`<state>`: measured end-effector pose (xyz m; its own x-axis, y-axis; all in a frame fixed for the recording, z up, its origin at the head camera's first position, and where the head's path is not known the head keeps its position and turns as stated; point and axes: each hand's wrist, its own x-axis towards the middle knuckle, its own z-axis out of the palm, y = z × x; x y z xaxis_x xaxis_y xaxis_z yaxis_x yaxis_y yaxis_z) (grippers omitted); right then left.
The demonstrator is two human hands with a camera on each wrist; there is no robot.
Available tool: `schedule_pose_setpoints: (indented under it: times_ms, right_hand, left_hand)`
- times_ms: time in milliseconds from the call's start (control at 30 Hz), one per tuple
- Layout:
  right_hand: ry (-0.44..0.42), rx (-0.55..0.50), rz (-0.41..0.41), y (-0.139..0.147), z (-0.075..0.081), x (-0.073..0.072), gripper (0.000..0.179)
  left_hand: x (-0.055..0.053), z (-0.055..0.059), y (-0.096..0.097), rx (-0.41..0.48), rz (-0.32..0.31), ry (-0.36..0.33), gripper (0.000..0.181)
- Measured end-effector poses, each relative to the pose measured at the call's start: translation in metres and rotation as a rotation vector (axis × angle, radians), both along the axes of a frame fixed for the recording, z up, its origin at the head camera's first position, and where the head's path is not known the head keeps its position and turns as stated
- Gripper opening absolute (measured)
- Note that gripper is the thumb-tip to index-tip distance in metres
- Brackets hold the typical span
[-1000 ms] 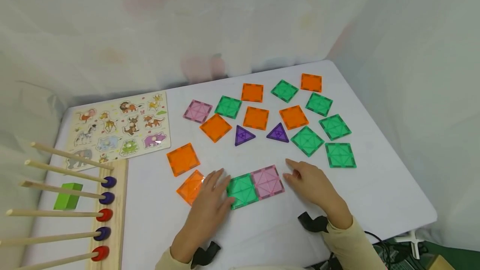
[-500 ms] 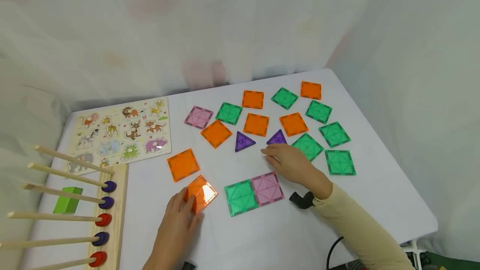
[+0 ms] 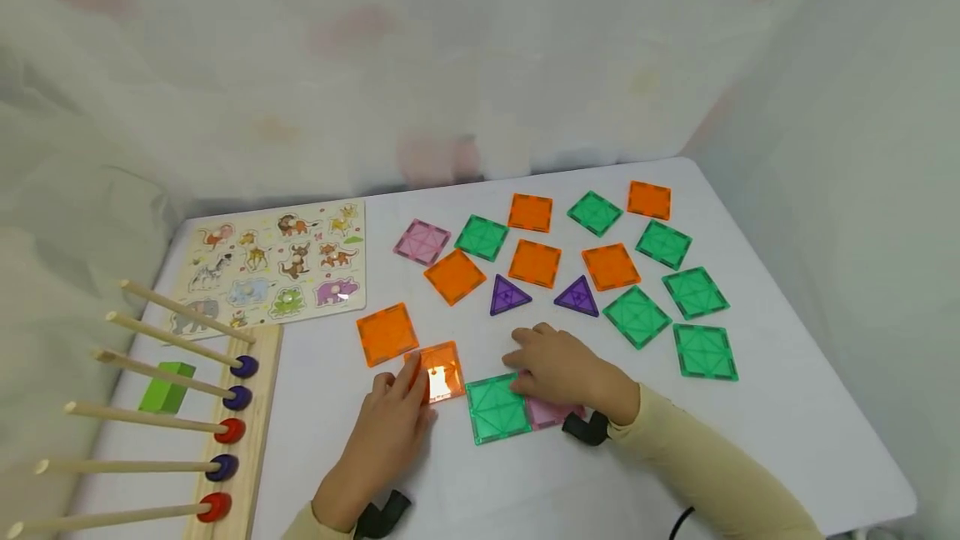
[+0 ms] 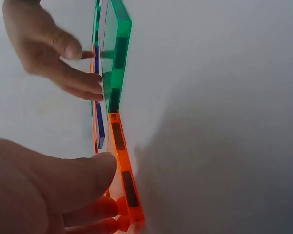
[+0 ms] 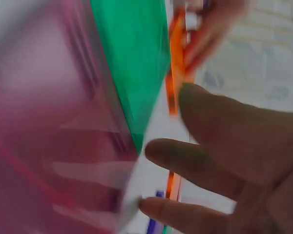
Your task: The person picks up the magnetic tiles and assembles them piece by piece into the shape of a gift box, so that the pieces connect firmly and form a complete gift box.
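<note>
My left hand (image 3: 386,432) presses its fingertips on a translucent orange square magnetic tile (image 3: 447,372), which lies flat on the table. In the left wrist view the thumb and fingers rest on that tile's upper face, and its end meets a green square tile (image 4: 119,53). Joined to the green tile (image 3: 497,411) on its right is a pink square tile (image 3: 546,414), partly covered by my right hand (image 3: 558,369). In the right wrist view the fingers are spread and relaxed, with nothing held between them.
Two purple triangles (image 3: 509,297) and several orange, green and pink squares lie beyond the hands. Another orange square (image 3: 387,334) is close to the left hand. At left are an animal puzzle board (image 3: 273,269), a wooden peg rack (image 3: 262,407) and a green block (image 3: 167,387).
The left hand went from beside the green tile to the orange tile and slid it right against the green one. The right hand moved left, over the pink tile.
</note>
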<state>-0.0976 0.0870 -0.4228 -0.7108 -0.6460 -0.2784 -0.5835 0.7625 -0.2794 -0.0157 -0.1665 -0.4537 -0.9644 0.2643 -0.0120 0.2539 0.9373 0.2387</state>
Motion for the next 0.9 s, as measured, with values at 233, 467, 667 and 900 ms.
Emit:
schedule_pose_setpoints:
  times_ms: [233, 467, 667, 900]
  right_hand:
    - [0.125, 0.058, 0.014, 0.005, -0.018, 0.036, 0.069]
    - [0.089, 0.031, -0.045, 0.001, -0.028, 0.048, 0.071]
    - [0.126, 0.021, -0.091, -0.015, -0.033, 0.044, 0.081]
    - [0.201, 0.039, -0.059, -0.029, -0.033, 0.030, 0.102]
  left_hand:
    - [-0.016, -0.001, 0.007, 0.026, -0.010, -0.008, 0.055]
    - [-0.029, -0.002, 0.022, 0.101, 0.015, -0.173, 0.061]
    - [-0.029, 0.001, 0.033, 0.186, -0.005, -0.269, 0.069]
    - [-0.022, -0.001, 0.037, 0.147, -0.041, -0.210, 0.076]
